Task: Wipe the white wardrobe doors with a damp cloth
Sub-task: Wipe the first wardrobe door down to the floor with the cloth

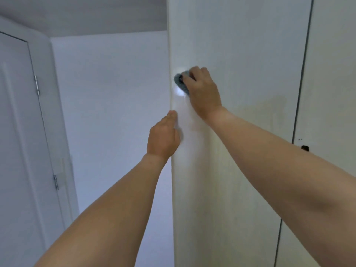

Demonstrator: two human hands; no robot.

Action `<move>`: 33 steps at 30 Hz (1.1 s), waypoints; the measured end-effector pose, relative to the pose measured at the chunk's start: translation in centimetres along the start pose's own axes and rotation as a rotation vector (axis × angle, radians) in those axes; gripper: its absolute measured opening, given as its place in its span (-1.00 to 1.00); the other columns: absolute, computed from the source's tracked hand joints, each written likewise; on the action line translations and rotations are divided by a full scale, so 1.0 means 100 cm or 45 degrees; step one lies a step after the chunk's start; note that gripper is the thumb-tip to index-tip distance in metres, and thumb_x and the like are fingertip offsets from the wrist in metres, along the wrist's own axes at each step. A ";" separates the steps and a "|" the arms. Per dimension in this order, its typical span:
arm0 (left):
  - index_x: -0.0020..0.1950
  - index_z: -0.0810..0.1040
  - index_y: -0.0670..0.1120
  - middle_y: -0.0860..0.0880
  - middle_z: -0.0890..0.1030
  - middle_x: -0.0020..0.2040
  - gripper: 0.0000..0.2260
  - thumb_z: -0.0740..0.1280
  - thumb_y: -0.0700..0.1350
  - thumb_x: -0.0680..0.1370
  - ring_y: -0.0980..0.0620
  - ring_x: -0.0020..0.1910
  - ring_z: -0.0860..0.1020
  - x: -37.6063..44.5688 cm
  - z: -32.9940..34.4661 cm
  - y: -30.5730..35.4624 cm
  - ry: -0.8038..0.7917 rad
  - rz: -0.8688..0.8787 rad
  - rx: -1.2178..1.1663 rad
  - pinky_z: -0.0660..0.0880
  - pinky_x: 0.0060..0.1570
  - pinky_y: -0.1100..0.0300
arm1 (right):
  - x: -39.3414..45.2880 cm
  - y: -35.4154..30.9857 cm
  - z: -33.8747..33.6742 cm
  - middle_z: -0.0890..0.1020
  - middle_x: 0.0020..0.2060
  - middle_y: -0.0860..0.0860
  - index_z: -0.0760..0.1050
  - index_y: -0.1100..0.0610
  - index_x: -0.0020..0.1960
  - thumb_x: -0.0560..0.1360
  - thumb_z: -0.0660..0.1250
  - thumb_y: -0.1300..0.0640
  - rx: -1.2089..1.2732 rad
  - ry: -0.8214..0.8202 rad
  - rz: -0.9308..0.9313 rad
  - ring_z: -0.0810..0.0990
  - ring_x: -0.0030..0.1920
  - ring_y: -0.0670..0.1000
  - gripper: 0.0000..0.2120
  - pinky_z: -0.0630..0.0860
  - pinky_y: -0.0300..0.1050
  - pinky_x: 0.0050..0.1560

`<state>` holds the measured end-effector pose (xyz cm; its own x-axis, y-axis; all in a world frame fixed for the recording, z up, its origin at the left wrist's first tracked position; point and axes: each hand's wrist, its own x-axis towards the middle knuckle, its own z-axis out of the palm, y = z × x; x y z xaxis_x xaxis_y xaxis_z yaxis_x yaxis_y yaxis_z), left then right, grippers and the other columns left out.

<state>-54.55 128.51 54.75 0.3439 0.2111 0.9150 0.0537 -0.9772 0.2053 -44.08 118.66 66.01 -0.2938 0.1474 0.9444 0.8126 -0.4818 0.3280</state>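
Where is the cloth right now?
The grey cloth is under the right hand, pressed on the white wardrobe door near its left edge, above the left hand.

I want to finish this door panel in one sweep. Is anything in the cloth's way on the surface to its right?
Nothing visible. The right hand presses the cloth on the door near its left edge; the panel rightward looks bare up to the dark gap. The left hand holds that left edge, below the cloth.
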 end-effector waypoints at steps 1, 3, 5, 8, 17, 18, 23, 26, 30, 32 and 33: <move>0.30 0.54 -0.22 -0.17 0.66 0.10 -0.58 0.11 -0.23 0.50 -0.24 -0.01 0.62 -0.002 0.001 0.000 0.033 -0.004 0.000 0.56 0.01 -0.03 | -0.022 -0.006 0.002 0.57 -0.12 0.11 0.57 0.23 -0.06 0.47 0.38 0.35 -0.005 -0.108 -0.141 0.47 -0.19 0.12 -0.92 0.50 -0.03 -0.34; 0.06 0.61 -0.22 -0.14 0.64 -0.16 -0.58 0.01 -0.12 0.48 -0.20 -0.24 0.57 -0.009 0.002 -0.003 0.076 -0.009 -0.012 0.51 -0.23 0.04 | -0.068 -0.012 0.000 0.60 -0.09 0.14 0.58 0.24 -0.05 0.48 0.35 0.38 -0.029 -0.257 -0.471 0.48 -0.21 0.14 -0.90 0.50 -0.04 -0.21; 0.00 0.63 -0.21 -0.14 0.64 -0.21 -0.56 -0.01 -0.11 0.46 -0.20 -0.27 0.57 -0.017 0.003 -0.007 0.052 -0.029 0.008 0.46 -0.25 0.06 | -0.072 -0.001 -0.007 0.61 -0.09 0.16 0.57 0.24 -0.07 0.52 0.32 0.37 -0.075 -0.293 -0.631 0.50 -0.24 0.16 -0.91 0.50 0.00 -0.19; 0.06 0.65 -0.23 -0.18 0.65 -0.17 -0.60 0.07 -0.18 0.45 -0.23 -0.19 0.59 -0.014 0.005 -0.006 0.038 -0.096 0.007 0.47 -0.18 0.05 | -0.027 0.024 -0.014 0.59 -0.16 0.15 0.54 0.22 -0.13 0.42 0.36 0.41 -0.138 -0.070 -0.156 0.52 -0.23 0.16 -0.88 0.49 0.00 -0.29; 0.34 0.49 -0.18 -0.16 0.48 0.33 -0.52 0.12 -0.19 0.43 -0.17 0.24 0.47 -0.008 0.020 0.028 0.140 -0.168 -0.042 0.54 0.01 -0.01 | -0.075 0.031 -0.047 0.51 -0.14 0.09 0.49 0.05 0.24 0.53 0.33 0.21 -0.184 -0.387 -0.312 0.47 -0.19 0.09 -0.71 0.41 -0.10 -0.41; 0.38 0.45 -0.17 -0.17 0.42 0.39 -0.49 0.16 -0.21 0.42 -0.19 0.30 0.42 -0.007 0.024 0.031 0.111 -0.177 0.011 0.53 0.07 -0.03 | -0.070 0.046 -0.055 0.51 -0.15 0.10 0.52 0.06 0.13 0.51 0.36 0.13 -0.147 -0.339 -0.045 0.48 -0.19 0.08 -0.80 0.41 -0.06 -0.34; 0.57 0.20 -0.14 -0.27 0.16 0.57 -0.36 0.15 -0.10 0.47 -0.26 0.53 0.15 -0.005 0.042 0.048 -0.021 -0.241 0.171 0.30 0.37 -0.12 | -0.071 0.046 -0.060 0.56 -0.02 0.11 0.51 0.07 -0.08 0.49 0.29 0.06 0.052 -0.027 0.585 0.52 -0.05 0.06 -0.91 0.53 0.08 -0.03; 0.61 0.07 -0.12 -0.30 0.08 0.59 -0.34 0.14 -0.08 0.52 -0.33 0.56 0.06 -0.008 0.054 0.060 -0.024 -0.250 0.234 0.22 0.43 -0.19 | -0.111 0.041 -0.055 0.54 0.14 0.28 0.57 0.21 0.11 0.50 0.23 0.33 -0.204 -0.317 -0.193 0.49 0.03 0.24 -0.77 0.57 0.06 -0.11; 0.62 0.03 -0.15 -0.35 0.06 0.57 -0.35 0.09 -0.07 0.54 -0.39 0.55 0.03 -0.008 0.064 0.068 -0.008 -0.286 0.265 0.19 0.45 -0.24 | -0.106 0.123 -0.103 0.50 0.18 0.23 0.53 0.17 0.20 0.56 0.21 0.24 -0.283 -0.209 0.272 0.47 0.11 0.20 -0.75 0.52 0.12 0.05; 0.61 0.03 -0.15 -0.35 0.05 0.58 -0.35 0.08 -0.04 0.53 -0.39 0.55 0.02 -0.006 0.067 0.070 -0.015 -0.308 0.294 0.17 0.46 -0.24 | -0.106 0.138 -0.115 0.51 0.11 0.19 0.52 0.10 0.12 0.55 0.20 0.10 -0.206 -0.029 0.885 0.52 0.07 0.16 -0.79 0.50 0.15 0.10; 0.62 0.02 -0.14 -0.34 0.03 0.58 -0.35 0.08 -0.03 0.53 -0.38 0.55 0.01 -0.006 0.069 0.072 -0.019 -0.327 0.298 0.15 0.47 -0.25 | -0.108 0.127 -0.115 0.54 0.04 0.17 0.50 0.05 0.04 0.55 0.22 0.01 -0.181 -0.039 0.935 0.55 -0.01 0.15 -0.83 0.52 0.19 0.05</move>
<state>-47.90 121.21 53.32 0.3051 0.4520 0.8382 0.3533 -0.8711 0.3411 -36.42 101.01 59.71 0.3153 -0.2324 0.9201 0.7208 -0.5720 -0.3915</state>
